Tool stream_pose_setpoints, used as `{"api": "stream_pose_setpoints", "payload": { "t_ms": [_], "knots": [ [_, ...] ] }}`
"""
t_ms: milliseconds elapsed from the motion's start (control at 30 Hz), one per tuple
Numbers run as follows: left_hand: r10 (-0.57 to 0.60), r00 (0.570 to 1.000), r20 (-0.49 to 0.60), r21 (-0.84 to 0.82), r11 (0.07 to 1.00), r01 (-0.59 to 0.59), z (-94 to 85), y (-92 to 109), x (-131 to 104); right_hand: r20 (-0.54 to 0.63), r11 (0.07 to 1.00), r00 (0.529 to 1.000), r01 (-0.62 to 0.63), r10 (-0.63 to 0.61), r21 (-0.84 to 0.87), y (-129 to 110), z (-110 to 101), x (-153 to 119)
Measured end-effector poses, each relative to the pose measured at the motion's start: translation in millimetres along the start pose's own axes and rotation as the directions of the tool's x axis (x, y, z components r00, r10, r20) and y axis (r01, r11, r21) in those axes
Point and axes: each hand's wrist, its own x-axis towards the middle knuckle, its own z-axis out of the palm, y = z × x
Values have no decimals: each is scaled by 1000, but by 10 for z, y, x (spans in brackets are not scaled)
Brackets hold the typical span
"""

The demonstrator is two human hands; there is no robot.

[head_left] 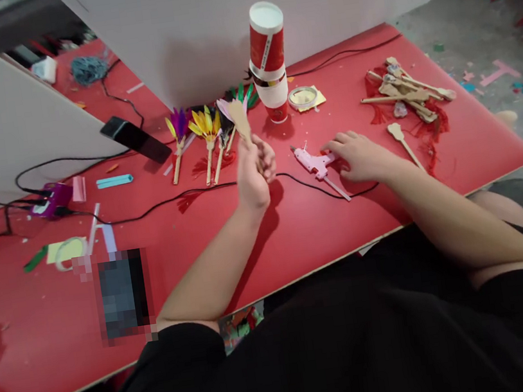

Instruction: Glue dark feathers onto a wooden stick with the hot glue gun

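My left hand (254, 174) is closed around the handle of a wooden stick with a flared head (241, 119), held upright above the table. Pale pink feathers show behind that head. My right hand (357, 155) lies low over the table, fingers spread, its fingertips at the handle of a pink glue gun (314, 164). A clear glue stick (338, 189) sticks out from the gun's back end. Beyond my left hand lie finished-looking feathered sticks, one with yellow feathers (205, 126) and one with purple and yellow feathers (178, 126).
Two stacked paper cups (269, 58) stand near the wall beside a tape roll (303, 97). Wooden sticks with red tassels (405, 91) are piled at right. A black cord (156, 209) crosses the red table (192, 257) from a purple power block (51, 201). A blurred dark object (122, 296) lies front left.
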Motion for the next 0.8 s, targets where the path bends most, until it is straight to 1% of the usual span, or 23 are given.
{"api": "stream_pose_setpoints", "payload": {
  "t_ms": [33,67,100,167,233,267,300,333,367,433,467,500,533,600,633,667,733,800],
  "knots": [
    [-61,998,15,24,998,61,-39,-136,-80,-9,999,1000,-26,26,-25,-56,78,-8],
    [-95,995,8,48,994,94,-77,-247,-131,-31,998,999,-40,39,-38,-98,134,1],
    [-103,995,-4,67,992,103,-114,-331,-156,-52,997,998,-44,41,-55,-125,168,17],
    [-69,997,-28,94,993,71,-179,-425,-152,-103,998,994,-35,30,-53,-131,195,44],
    [-21,1000,-20,110,994,23,-234,-461,-111,-202,998,979,-15,26,55,-88,210,42],
    [-7,1000,-3,117,993,8,-258,-473,-88,-271,987,961,-7,50,159,-59,228,33],
    [0,1000,19,124,992,-3,-280,-486,-66,-340,956,935,6,99,293,-31,257,21],
    [6,999,46,134,991,-12,-297,-504,-48,-401,892,900,29,174,452,-11,296,10],
    [11,997,73,145,989,-22,-310,-525,-35,-435,794,860,60,266,605,0,342,2],
    [26,992,121,170,984,-47,-320,-572,-28,-425,575,800,125,424,808,-17,432,1],
    [31,990,140,185,981,-56,-318,-594,-34,-399,474,785,155,474,867,-45,465,8],
    [31,987,157,200,978,-62,-313,-612,-45,-365,383,784,176,502,907,-84,481,22],
    [30,985,172,212,975,-67,-306,-624,-59,-325,304,796,186,511,934,-130,477,42],
    [30,981,191,226,971,-74,-293,-634,-91,-239,167,835,178,495,970,-235,413,109],
    [28,982,188,229,971,-72,-288,-632,-104,-206,126,856,166,474,978,-287,360,158],
    [25,984,176,229,971,-66,-286,-627,-114,-189,120,877,151,442,981,-334,299,218],
    [14,989,144,222,974,-46,-291,-611,-122,-183,155,914,135,363,979,-404,191,362],
    [10,990,141,194,980,-37,-309,-593,-120,-198,187,937,147,290,971,-431,141,507]
  ]
}}
